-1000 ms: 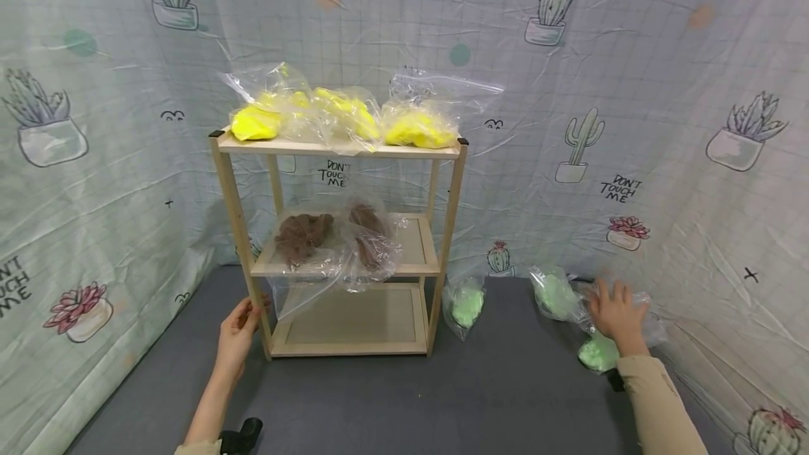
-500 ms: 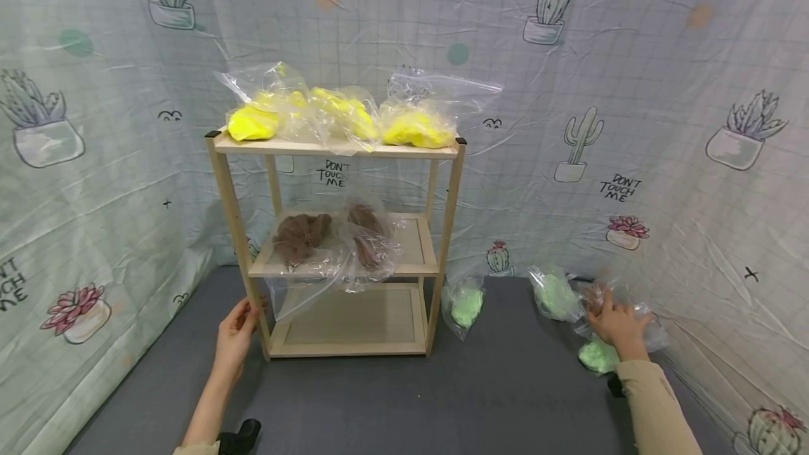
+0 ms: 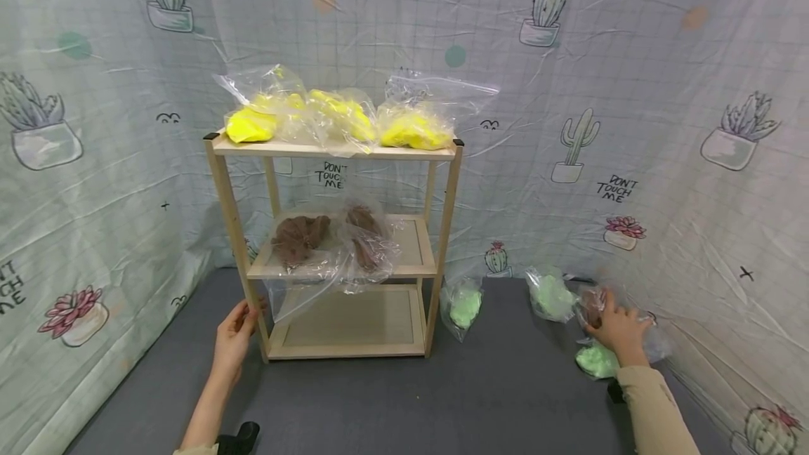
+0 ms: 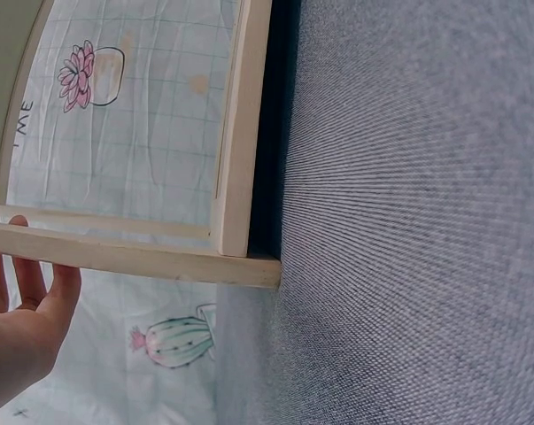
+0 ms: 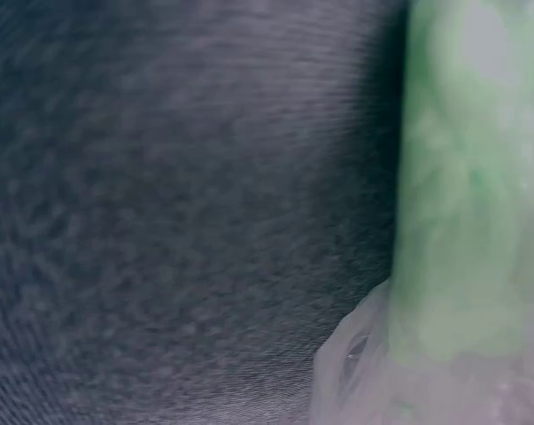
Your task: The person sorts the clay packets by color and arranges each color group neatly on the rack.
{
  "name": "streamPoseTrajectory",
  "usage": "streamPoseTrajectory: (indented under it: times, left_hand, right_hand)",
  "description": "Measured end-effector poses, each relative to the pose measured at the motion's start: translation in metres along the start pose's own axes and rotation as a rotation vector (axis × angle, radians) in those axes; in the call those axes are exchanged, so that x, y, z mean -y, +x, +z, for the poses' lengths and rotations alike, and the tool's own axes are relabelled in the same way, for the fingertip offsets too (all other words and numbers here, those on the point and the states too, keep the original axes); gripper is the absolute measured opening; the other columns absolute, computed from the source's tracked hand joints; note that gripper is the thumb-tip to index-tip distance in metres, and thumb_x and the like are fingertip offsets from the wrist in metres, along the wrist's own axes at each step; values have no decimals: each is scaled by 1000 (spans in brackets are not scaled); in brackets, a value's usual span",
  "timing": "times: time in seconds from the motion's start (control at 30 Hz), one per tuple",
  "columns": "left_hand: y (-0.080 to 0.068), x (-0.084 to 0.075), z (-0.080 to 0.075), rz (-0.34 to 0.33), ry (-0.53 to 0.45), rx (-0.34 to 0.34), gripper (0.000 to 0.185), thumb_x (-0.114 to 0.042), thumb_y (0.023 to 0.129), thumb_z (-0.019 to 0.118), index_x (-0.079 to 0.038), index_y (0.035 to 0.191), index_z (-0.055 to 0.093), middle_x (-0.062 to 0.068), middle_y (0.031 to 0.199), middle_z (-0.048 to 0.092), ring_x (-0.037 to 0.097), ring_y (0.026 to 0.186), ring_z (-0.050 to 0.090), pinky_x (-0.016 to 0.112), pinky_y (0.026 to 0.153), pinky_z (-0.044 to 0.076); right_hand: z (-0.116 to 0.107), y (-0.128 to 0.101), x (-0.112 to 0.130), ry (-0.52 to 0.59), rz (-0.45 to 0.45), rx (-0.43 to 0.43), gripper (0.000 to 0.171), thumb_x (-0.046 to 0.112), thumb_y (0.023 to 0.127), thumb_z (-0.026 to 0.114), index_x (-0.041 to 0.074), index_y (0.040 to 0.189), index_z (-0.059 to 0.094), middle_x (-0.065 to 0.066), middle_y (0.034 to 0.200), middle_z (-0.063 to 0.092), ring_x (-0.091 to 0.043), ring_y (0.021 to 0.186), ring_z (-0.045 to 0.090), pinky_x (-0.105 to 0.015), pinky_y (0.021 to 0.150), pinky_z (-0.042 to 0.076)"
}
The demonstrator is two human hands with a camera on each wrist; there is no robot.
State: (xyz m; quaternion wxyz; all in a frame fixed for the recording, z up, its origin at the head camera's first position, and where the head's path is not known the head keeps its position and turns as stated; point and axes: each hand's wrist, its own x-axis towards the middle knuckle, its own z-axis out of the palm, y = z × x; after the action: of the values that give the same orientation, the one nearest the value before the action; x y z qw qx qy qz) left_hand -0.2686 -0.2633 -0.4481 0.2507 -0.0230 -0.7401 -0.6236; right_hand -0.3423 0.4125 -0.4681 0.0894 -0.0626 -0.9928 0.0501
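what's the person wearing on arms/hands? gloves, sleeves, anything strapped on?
No gloves: both hands are bare. The right hand comes out of a long beige sleeve reaching the wrist. The left hand has a bare forearm, a beige edge low in the frame, and a small black device beside it.

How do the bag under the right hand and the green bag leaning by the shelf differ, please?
The bag under the right hand holds something brown and lies gripped; the green bag holds green stuff and stands untouched against the shelf. The first is near the curtain, the second by the shelf leg. Both are clear plastic on grey floor.
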Motion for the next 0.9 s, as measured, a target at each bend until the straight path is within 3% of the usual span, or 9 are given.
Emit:
streamPoseTrajectory:
  times: [0.3, 0.4, 0.6, 0.9]
  left_hand:
    - [0, 0, 0, -3, -16, -6, 40, -20, 94, 44, 10, 120, 44, -30, 93, 56, -12, 86, 53, 8, 70, 39]
    - [0, 0, 1, -3, -24, -4, 39, -19, 93, 44, 10, 120, 44, -30, 93, 56, -12, 86, 52, 8, 70, 39]
    - [1, 0, 0, -2, -22, 2, 38, -18, 93, 43, 9, 120, 45, -31, 93, 55, -12, 87, 52, 7, 70, 39]
    - [0, 2, 0, 29, -48, 5, 36, -16, 94, 43, 10, 119, 45, -29, 95, 57, -11, 87, 53, 7, 71, 40]
  right_hand:
    - [7, -4, -3, -29, -12, 13, 81, 58, 79, 52, -2, 128, 30, -48, 110, 34, -64, 107, 21, -76, 81, 11]
    - [7, -5, -2, -18, -21, -4, 77, 57, 80, 52, -2, 126, 32, -49, 110, 33, -65, 108, 20, -77, 81, 9]
    - [6, -6, 2, -29, -40, -35, 69, 42, 82, 57, -1, 129, 31, -44, 108, 41, -63, 105, 25, -77, 80, 11]
    - [5, -9, 6, -21, -80, -165, 65, 27, 80, 62, -4, 129, 31, -39, 97, 46, -63, 97, 31, -76, 77, 15]
